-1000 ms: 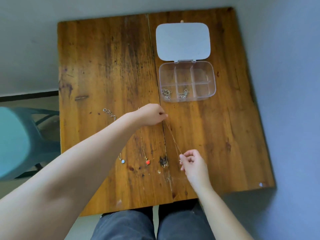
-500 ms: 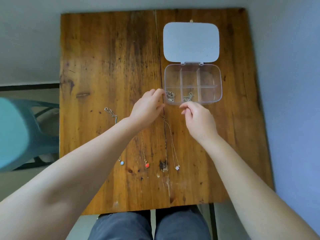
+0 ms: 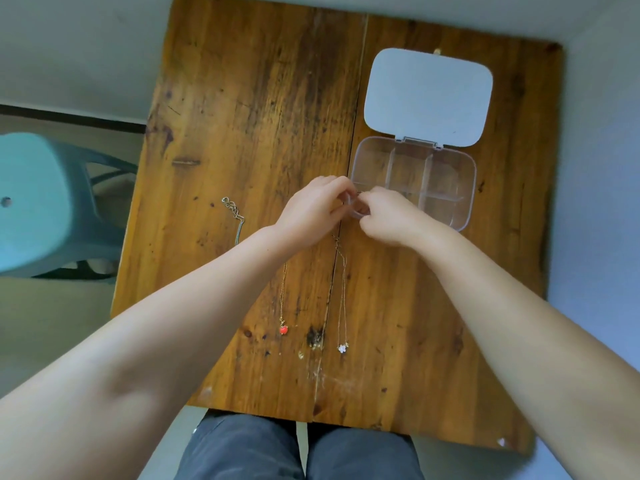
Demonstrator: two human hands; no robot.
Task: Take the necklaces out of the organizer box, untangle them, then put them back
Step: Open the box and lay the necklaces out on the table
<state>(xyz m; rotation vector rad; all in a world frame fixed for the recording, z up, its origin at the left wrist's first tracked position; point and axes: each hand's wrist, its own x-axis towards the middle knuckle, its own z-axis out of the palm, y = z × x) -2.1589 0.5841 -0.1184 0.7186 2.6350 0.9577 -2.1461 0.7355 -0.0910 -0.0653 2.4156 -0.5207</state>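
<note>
On the tabletop (image 3: 242,98) three necklaces lie stretched apart, probably so they stay untangled: silver chain (image 3: 235,216), red pendant (image 3: 284,330), white flower (image 3: 343,348). The left hand (image 3: 311,213) and right hand (image 3: 384,220) meet at the near-left corner of the organizer box (image 3: 464,188). Their fingers curl, but what they pinch is hidden.
</note>
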